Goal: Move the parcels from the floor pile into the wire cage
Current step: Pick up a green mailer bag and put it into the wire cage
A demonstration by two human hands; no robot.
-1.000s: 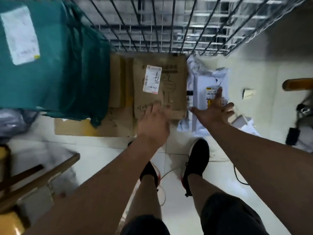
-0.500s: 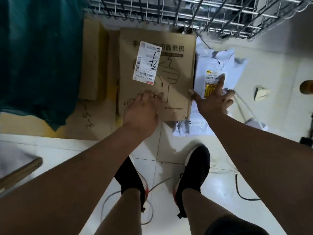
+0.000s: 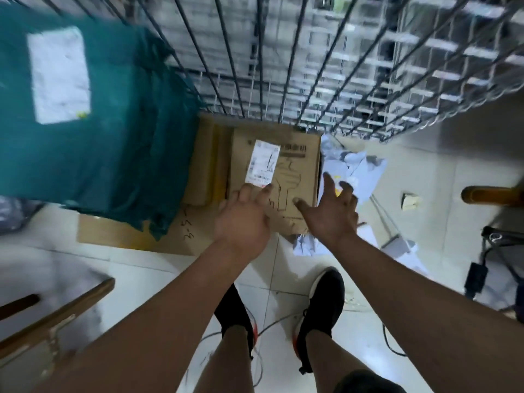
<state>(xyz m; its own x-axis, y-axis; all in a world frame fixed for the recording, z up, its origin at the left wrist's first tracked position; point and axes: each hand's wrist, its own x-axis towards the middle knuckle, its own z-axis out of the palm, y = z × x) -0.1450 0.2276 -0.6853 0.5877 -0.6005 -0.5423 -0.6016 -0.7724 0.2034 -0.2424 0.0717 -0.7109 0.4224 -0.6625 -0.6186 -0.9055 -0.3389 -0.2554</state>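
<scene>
A brown cardboard box (image 3: 297,168) with a white shipping label lies on the floor against the foot of the wire cage (image 3: 354,80). My left hand (image 3: 243,219) rests on the box's near left corner with its fingers laid on the top face; the thumb is hidden. My right hand (image 3: 331,211) hovers at the box's near right corner with fingers spread. Its thumb touches the box top and its fingers reach over the white plastic mailers (image 3: 360,171) piled to the right of the box.
A big teal sack (image 3: 119,143) with a white label stands left of the box. A second brown box (image 3: 204,165) and flat cardboard (image 3: 127,234) lie beside it. A wooden frame (image 3: 56,316) is at lower left. Cables (image 3: 272,327) run by my feet, and a black adapter (image 3: 476,276) lies right.
The view has pulled back from the box, bringing more of the cage into view. My right hand came off the white mailer and spread its fingers beside the box. My left hand stays on the box.
</scene>
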